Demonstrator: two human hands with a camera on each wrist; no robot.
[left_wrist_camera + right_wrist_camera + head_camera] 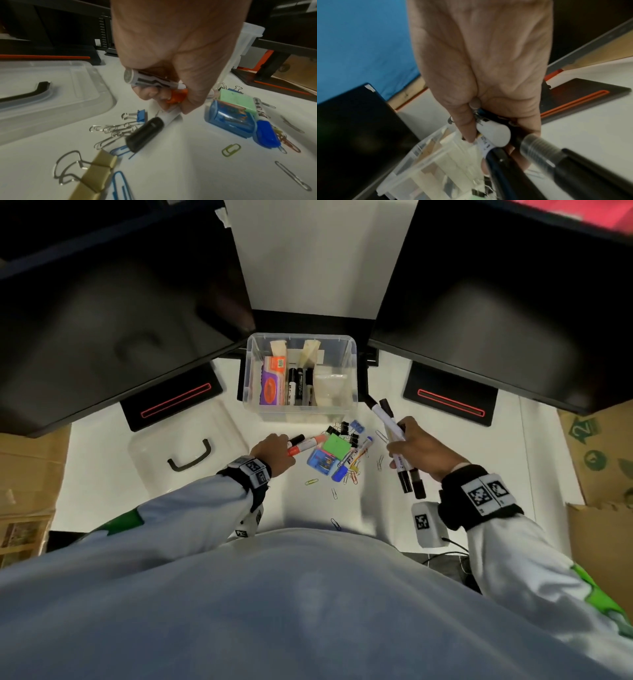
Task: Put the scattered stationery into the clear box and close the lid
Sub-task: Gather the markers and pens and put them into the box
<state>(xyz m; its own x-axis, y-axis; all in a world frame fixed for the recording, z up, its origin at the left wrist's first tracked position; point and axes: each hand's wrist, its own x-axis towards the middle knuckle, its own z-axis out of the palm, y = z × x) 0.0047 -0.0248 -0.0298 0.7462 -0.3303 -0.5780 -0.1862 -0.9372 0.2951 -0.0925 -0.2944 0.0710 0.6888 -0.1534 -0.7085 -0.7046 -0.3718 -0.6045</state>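
Note:
The clear box [249, 392] stands open at the back middle of the white table, with markers and packets inside. Its lid [150, 440] with a black handle lies to the left. My left hand [286, 445] grips an orange-capped marker [150, 81]; its fingertips touch a black-capped marker [145, 135] lying on the table. My right hand [399, 446] holds a bundle of black-capped markers [390, 426] above the table, just right of the box's front corner [436, 155]. Between the hands lie a green note pad [337, 445], a blue clip case [322, 462], a blue-capped marker [356, 453], binder clips [342, 429] and paper clips.
Two dark monitors on black stands [171, 402] [452, 402] flank the box. Cardboard boxes [603, 460] stand at both table ends. A white tagged device [428, 525] sits near the front edge. A gold binder clip [96, 174] and loose paper clips lie near my left wrist.

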